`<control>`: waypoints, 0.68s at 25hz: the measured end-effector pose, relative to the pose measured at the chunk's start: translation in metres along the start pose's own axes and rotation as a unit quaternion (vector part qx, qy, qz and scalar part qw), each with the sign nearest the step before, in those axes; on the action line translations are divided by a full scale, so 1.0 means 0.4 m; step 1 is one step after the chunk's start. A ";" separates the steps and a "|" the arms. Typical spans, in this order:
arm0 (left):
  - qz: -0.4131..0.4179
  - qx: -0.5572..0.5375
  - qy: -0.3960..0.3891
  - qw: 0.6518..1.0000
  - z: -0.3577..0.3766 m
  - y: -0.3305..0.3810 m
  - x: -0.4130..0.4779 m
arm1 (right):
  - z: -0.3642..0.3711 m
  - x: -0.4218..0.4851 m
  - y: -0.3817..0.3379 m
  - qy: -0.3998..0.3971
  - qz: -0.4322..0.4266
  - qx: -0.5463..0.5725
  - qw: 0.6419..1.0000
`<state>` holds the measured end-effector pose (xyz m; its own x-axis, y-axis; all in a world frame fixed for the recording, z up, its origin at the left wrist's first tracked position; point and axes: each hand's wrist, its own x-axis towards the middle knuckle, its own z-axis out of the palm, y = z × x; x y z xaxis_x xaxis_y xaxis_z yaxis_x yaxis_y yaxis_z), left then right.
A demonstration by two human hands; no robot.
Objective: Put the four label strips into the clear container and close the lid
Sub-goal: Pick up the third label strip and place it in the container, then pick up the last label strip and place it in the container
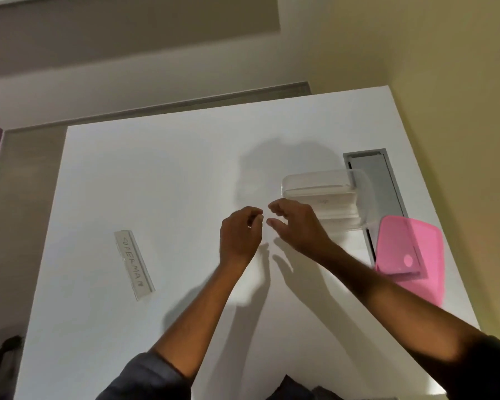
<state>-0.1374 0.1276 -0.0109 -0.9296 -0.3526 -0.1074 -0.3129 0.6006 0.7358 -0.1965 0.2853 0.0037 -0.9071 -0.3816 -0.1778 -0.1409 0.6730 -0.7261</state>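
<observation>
White tabletop [171, 168], seen from the head camera. One clear plastic label strip with raised lettering [134, 264] lies flat on the left part of the table, well apart from both hands. Its long axis runs near-far, tilted: far end points slightly left, near end slightly right. Lettering runs along the length.

Clear rectangular plastic container [326, 197] sits right of centre toward the far side, open, no lid on it. Long axis roughly left-right. Pale flat pieces seem to be stacked inside, possibly other strips; too washed out to count. Its right end overlaps a grey rectangular recess in the tabletop [384, 183].

Pink translucent rounded-rectangle lid [410, 255] lies on the table just near-right of the container, long axis near-far, partly covered by the right forearm.

Left hand [238, 235] and right hand [296, 223] are raised over table centre, close together, fingertips almost meeting, just left of the container's near-left corner. Left fingers curled loosely, thumb and forefinger near each other; right fingers half-curled and slightly spread. Cannot tell if either pinches anything: nothing clear shows between the fingers. Dark sleeves [145, 376] pushed up at both elbows.
</observation>
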 end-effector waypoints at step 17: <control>-0.288 0.001 0.161 0.944 -0.401 -0.461 -0.204 | 0.501 -0.074 -0.353 -0.247 0.123 0.137 0.951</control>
<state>0.0276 -0.0697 -0.0305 -0.4979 -0.8209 -0.2797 -0.7490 0.2445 0.6158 -0.0701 0.0745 -0.0217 -0.5930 -0.5309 -0.6053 0.2217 0.6151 -0.7567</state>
